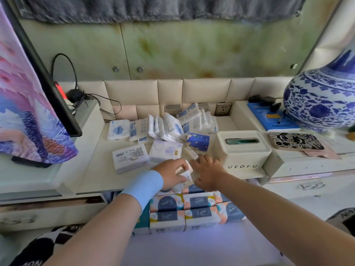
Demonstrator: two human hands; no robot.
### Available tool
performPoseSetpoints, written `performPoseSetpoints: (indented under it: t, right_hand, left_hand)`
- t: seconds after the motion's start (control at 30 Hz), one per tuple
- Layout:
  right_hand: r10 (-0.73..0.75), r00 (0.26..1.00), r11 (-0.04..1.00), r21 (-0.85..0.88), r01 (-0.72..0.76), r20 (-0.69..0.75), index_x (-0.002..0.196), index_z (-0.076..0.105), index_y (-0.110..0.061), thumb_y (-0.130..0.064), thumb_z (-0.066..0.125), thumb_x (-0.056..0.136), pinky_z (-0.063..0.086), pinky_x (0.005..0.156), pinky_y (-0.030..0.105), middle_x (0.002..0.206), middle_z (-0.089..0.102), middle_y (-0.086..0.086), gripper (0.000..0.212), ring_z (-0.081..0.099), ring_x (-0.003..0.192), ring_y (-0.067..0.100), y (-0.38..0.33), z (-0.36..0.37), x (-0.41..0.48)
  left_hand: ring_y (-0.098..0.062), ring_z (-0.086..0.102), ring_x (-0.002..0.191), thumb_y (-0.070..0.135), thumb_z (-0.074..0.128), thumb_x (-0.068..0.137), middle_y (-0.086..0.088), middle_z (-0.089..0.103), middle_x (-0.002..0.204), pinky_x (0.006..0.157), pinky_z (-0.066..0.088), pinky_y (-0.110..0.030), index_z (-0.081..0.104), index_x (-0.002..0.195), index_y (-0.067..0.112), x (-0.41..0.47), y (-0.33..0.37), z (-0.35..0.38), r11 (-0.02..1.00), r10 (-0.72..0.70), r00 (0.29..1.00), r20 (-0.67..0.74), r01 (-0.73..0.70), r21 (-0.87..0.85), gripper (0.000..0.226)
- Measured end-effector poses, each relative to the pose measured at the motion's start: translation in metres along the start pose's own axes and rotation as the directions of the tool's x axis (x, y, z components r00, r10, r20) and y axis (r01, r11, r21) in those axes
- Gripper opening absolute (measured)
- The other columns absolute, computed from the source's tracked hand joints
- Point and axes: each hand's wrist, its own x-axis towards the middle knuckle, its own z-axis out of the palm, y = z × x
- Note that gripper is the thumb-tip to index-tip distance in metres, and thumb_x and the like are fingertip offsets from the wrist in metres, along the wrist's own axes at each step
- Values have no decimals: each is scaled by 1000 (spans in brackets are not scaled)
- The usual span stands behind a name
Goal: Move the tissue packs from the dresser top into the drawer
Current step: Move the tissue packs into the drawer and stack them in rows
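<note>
- The left hand [172,175], blue band at the wrist, has its fingers curled round a small white tissue pack [185,174]. The grasp is secure as far as the view shows.
- The right hand [208,174] lies palm down just beside it, fingers stretched out and forward. It holds nothing that can be seen. Whether its thumb touches the held pack cannot be told.
- The held pack sits at the front edge of the dresser top [96,169], between the two hands. Fingers cover most of it, so its long axis cannot be settled.
- The governing relation: the open drawer [192,244] lies directly below the hands and towards the person. Its back rows are already filled with printed packs [182,208]; the bare floor is at the near side.
- Judgement: the coming move is a short descent down and back towards the body, led by the left hand, which already carries the load.
- A slim pack [191,153] lies just beyond the right fingertips, its long axis running diagonally, near end towards that hand. The right hand is the nearer one.
- A flat pack [130,158] lies well to the left, and a loose heap of packs [167,127] lies further back. The task is judged partly done.
- A tissue box [242,150] stands close on the right and limits sideways room.
</note>
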Motion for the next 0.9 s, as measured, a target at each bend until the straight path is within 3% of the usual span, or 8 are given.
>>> performPoseSetpoints:
  t: [0.1,0.2,0.33,0.43,0.53,0.63,0.77,0.9]
  right_hand:
    - [-121,991,991,-62,118,-58,141,33,-16,-42,55,79,45,90,44,138,41,12,70,46,118,32,12,6,-11]
    - [-226,971,965,-154,212,-79,143,33,-13,-17,64,82,49,87,38,134,44,11,69,49,114,28,24,12,-26]
    - [-258,962,962,69,265,-87,135,51,-17,-1,60,86,54,82,42,123,51,10,53,56,106,31,44,10,-37]
    - [-54,992,887,452,98,-110,139,53,-20,-6,60,88,49,95,36,129,59,7,53,58,113,27,59,5,-50]
    - [127,989,774,631,-55,-70,130,58,-19,-14,66,86,40,77,18,108,66,5,45,61,100,23,74,-2,-72]
    - [180,981,779,598,-188,73,104,63,-17,-18,66,87,37,73,20,97,58,-3,18,57,96,20,90,-2,-98]
    - [356,892,693,563,-451,277,125,58,-13,-15,47,97,43,91,35,128,54,10,30,51,108,28,117,23,-136]
    - [480,824,602,570,-559,301,132,49,-11,-11,51,92,49,85,36,118,61,14,40,59,97,32,134,45,-166]
  left_hand:
    - [-22,54,104,35,63,90,4,56,122,91,45,-35,53,114,35,2,2,7,1000,4,1000,3,-4,-22,26]
    - [-21,55,101,36,63,90,5,56,119,86,45,-34,53,113,36,2,8,14,999,14,1000,-16,-14,-30,25]
    - [-18,53,97,35,62,91,5,55,118,78,41,-29,53,116,35,1,21,27,999,32,999,-2,-32,-27,26]
    - [-20,54,109,35,62,92,2,54,133,85,43,-30,48,124,38,2,32,38,998,46,998,33,-45,-36,35]
    - [-23,51,124,36,63,92,-2,45,146,90,42,-30,29,142,44,5,45,49,999,26,996,83,-24,-32,62]
    - [-25,49,128,38,63,92,-6,42,150,99,42,-31,13,152,40,10,60,62,1000,3,992,128,0,-18,78]
    - [-21,45,133,39,61,93,-1,40,152,105,38,-31,24,152,31,18,78,83,1000,14,988,153,-14,-6,69]
    - [-17,46,129,40,59,93,5,46,144,95,34,-24,36,147,30,23,96,104,998,57,989,138,-59,9,59]
